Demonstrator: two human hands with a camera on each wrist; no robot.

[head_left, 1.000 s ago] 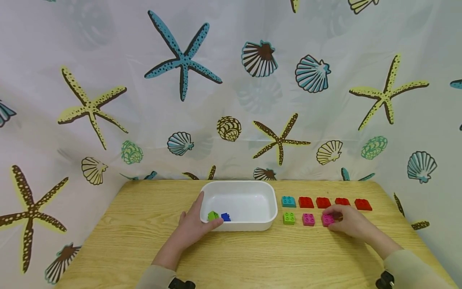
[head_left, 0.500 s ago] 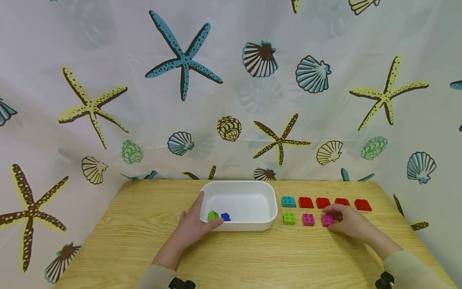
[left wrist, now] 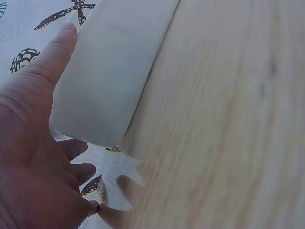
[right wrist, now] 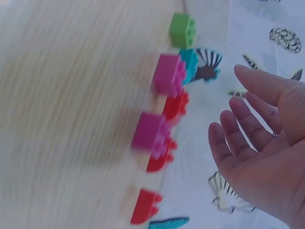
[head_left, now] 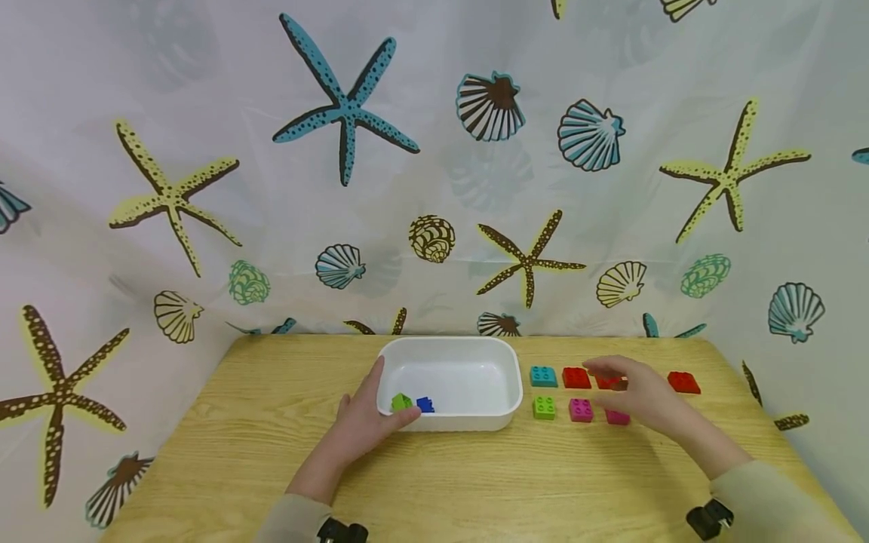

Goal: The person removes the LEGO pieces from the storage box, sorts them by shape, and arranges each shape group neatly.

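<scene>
At its near left corner, the white plastic bin [head_left: 468, 424] is held by my left hand [head_left: 363, 422], with the thumb over the front rim and the fingers along the left side. A lime green toy brick [head_left: 400, 402] and a blue toy brick [head_left: 425, 405] lie inside, near the thumb. My right hand [head_left: 645, 396] hovers over the loose bricks with nothing in its fingers, which are parted and loosely bent in the right wrist view. Below it sits a pink brick [head_left: 618, 417], partly covered by the hand. Another pink brick [head_left: 581, 410] stands just left of it.
A green brick [head_left: 544, 408] continues the front row towards the bin. Behind runs a row with a teal brick [head_left: 543, 376] and several red bricks [head_left: 576, 377], some hidden by the right hand. A patterned curtain [head_left: 434, 166] rises behind the wooden table [head_left: 462, 483].
My right hand has let go of the right-hand pink brick and risen away from it, its fingers opening. The brick stays in its place. My left hand keeps its hold on the bin.
</scene>
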